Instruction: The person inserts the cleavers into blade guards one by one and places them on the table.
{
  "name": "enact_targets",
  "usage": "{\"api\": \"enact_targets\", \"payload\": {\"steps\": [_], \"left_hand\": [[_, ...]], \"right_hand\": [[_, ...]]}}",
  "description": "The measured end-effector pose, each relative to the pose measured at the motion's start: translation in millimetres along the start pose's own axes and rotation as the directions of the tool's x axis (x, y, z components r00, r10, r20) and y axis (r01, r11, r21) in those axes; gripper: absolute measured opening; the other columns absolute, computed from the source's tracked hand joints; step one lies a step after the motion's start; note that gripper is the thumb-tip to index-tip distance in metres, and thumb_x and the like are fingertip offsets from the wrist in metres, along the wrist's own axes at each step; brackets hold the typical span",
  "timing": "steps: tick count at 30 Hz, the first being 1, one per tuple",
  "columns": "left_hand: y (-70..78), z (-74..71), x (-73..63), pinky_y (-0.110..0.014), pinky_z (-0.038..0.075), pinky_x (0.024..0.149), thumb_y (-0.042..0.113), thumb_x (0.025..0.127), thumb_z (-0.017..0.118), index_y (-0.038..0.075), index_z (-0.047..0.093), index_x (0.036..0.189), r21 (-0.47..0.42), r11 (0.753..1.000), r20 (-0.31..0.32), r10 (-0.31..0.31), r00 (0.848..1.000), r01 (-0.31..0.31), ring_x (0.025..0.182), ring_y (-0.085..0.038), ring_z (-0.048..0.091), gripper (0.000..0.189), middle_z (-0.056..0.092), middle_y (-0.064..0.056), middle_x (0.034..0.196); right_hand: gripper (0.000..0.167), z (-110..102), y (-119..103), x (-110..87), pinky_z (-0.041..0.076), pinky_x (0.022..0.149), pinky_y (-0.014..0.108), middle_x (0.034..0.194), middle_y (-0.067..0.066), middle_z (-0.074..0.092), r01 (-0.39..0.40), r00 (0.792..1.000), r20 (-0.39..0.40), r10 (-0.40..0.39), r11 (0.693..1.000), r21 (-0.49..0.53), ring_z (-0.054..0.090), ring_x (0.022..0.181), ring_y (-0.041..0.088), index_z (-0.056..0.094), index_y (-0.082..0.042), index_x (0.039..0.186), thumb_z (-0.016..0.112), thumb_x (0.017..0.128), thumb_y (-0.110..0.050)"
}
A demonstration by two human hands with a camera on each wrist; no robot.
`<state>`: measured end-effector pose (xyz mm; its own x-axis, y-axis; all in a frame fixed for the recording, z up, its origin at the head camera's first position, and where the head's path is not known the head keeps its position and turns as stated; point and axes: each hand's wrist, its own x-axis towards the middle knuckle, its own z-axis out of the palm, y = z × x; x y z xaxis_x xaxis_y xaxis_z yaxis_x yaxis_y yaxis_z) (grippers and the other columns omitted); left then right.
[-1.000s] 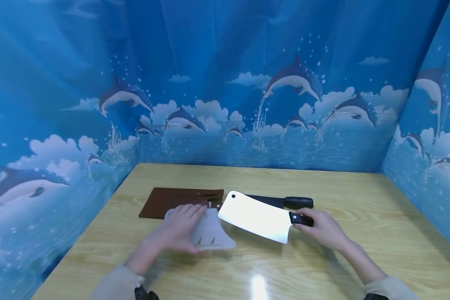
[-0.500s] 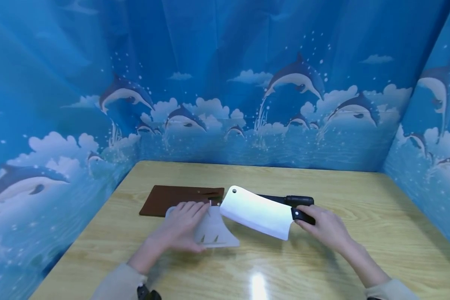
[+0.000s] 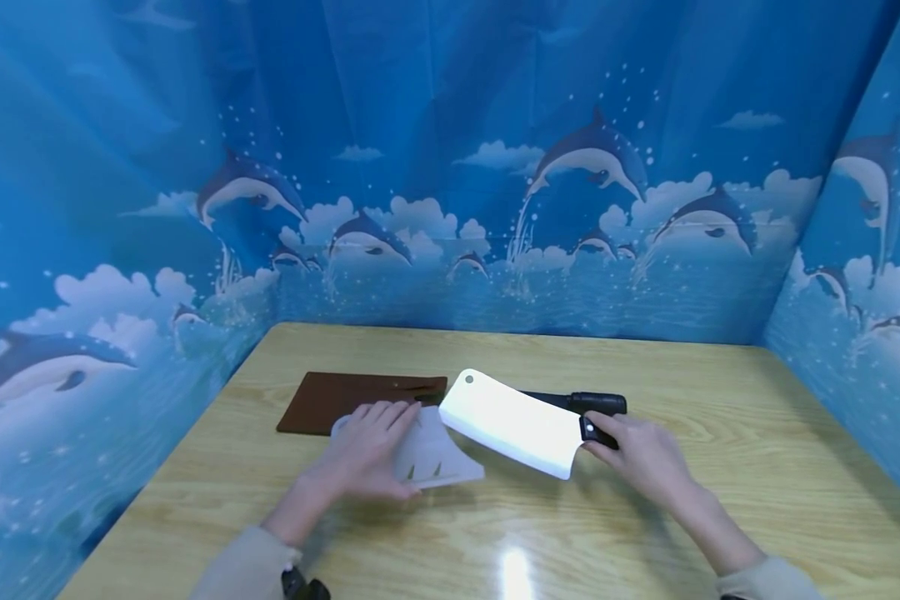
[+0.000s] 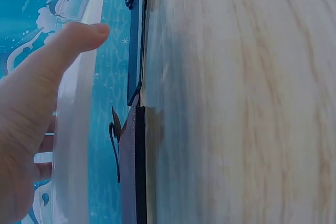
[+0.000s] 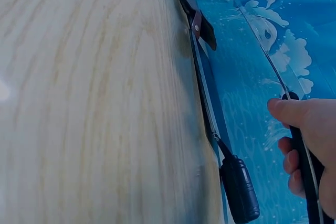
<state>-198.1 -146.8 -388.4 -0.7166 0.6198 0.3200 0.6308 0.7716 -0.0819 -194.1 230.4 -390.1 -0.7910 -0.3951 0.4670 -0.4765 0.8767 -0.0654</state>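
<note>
My right hand point(image 3: 641, 457) grips the black handle of a cleaver point(image 3: 513, 427), held up with its broad shiny blade pointing left. In the right wrist view the cleaver point(image 5: 265, 48) shows nearly edge-on, fingers wrapped round its handle. To its left, my left hand point(image 3: 367, 454) holds a translucent white plastic piece point(image 3: 442, 458) with a curved side and small pointed slits, fingers over its far edge and thumb at the near one. The plastic piece point(image 4: 76, 98) appears raised above the table in the left wrist view. Its right side lies close to the blade's tip end.
A brown leather sheath point(image 3: 345, 396) with a strap lies flat behind my left hand. Beside it, a dark knife with a black handle point(image 3: 600, 403) lies on the wood-grain table point(image 3: 645, 533), its blade partly hidden by the cleaver. A dolphin-print curtain point(image 3: 420, 167) surrounds the table.
The plastic piece has shifted slightly right and away from me, its near edge tilting up on the right. The cleaver's tip end has risen a little while both hands keep their holds.
</note>
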Motion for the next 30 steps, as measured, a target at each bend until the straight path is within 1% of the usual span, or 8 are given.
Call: {"api": "enact_targets", "payload": {"steps": [2,5,11,14,19,23,26,30], "left_hand": [[0.1,0.3,-0.3,-0.046,0.041,0.089,0.071,0.056,0.068,0.002,0.041,0.137,-0.005,1.0,0.006,-0.017,1.0,0.017,0.112,-0.028,0.049,0.11,0.052,-0.014,0.127],[0.0,1.4,-0.7,-0.046,0.041,0.089,0.071,0.056,0.068,0.003,0.041,0.137,-0.011,0.999,0.016,-0.038,0.999,0.038,0.111,-0.027,0.049,0.109,0.051,-0.013,0.127],[0.0,3.2,-0.3,-0.044,0.041,0.088,0.071,0.055,0.068,0.004,0.042,0.137,-0.016,0.999,0.009,-0.052,0.999,0.052,0.109,-0.026,0.049,0.109,0.052,-0.012,0.125],[0.5,3.3,0.8,-0.043,0.041,0.088,0.072,0.054,0.067,0.004,0.043,0.137,-0.011,0.998,0.017,-0.065,0.998,0.065,0.108,-0.024,0.048,0.109,0.052,-0.011,0.124],[1.9,1.3,1.9,-0.043,0.041,0.088,0.072,0.054,0.067,0.004,0.043,0.136,-0.007,0.996,0.041,-0.083,0.996,0.084,0.108,-0.024,0.048,0.11,0.052,-0.01,0.124],[1.5,-1.0,3.0,-0.043,0.041,0.088,0.071,0.053,0.068,0.003,0.044,0.135,-0.005,0.995,0.04,-0.097,0.994,0.098,0.108,-0.025,0.049,0.109,0.053,-0.011,0.123],[-0.3,-1.8,2.0,-0.044,0.041,0.089,0.071,0.053,0.068,0.003,0.046,0.134,-0.004,0.992,0.046,-0.125,0.991,0.125,0.108,-0.025,0.049,0.107,0.054,-0.011,0.122],[-4.5,-2.2,-3.5,-0.045,0.041,0.09,0.071,0.054,0.068,0.004,0.046,0.134,0.009,0.988,0.08,-0.155,0.985,0.155,0.108,-0.025,0.049,0.106,0.053,-0.01,0.122]], "right_hand": [[0.035,1.7,-0.8,-0.1,0.031,0.041,0.02,0.076,0.004,0.066,0.013,1.0,-0.004,-0.013,1.0,0.003,0.047,0.051,0.006,0.069,-0.01,0.105,0.077,0.074,-0.025],[0.035,3.6,-1.4,-0.2,0.033,0.042,0.02,0.075,0.005,0.066,0.024,1.0,-0.015,-0.024,1.0,0.009,0.048,0.051,0.006,0.069,-0.008,0.104,0.077,0.074,-0.024],[0.034,5.8,-0.7,-0.5,0.034,0.042,0.02,0.072,0.004,0.064,0.044,0.998,-0.034,-0.044,0.999,0.02,0.049,0.051,0.007,0.069,-0.007,0.103,0.078,0.073,-0.021],[0.034,6.2,0.0,-1.1,0.034,0.041,0.019,0.071,0.004,0.063,0.056,0.998,-0.039,-0.055,0.998,0.025,0.05,0.051,0.007,0.069,-0.007,0.103,0.078,0.073,-0.02],[0.034,6.3,0.8,-1.7,0.034,0.041,0.019,0.07,0.004,0.063,0.06,0.997,-0.04,-0.059,0.998,0.024,0.05,0.051,0.007,0.069,-0.007,0.103,0.078,0.072,-0.019],[0.032,6.2,0.7,-0.7,0.033,0.041,0.019,0.069,0.002,0.063,0.069,0.997,-0.034,-0.068,0.997,0.026,0.048,0.05,0.005,0.069,-0.008,0.102,0.078,0.073,-0.019],[0.032,5.8,0.9,-1.0,0.035,0.041,0.02,0.069,0.002,0.063,0.085,0.996,-0.03,-0.084,0.996,0.038,0.05,0.051,0.006,0.069,-0.008,0.101,0.078,0.072,-0.019],[0.034,4.9,3.0,-4.4,0.04,0.043,0.022,0.073,0.005,0.066,0.113,0.993,-0.032,-0.112,0.992,0.058,0.058,0.056,0.012,0.07,-0.007,0.102,0.079,0.07,-0.018]]}}
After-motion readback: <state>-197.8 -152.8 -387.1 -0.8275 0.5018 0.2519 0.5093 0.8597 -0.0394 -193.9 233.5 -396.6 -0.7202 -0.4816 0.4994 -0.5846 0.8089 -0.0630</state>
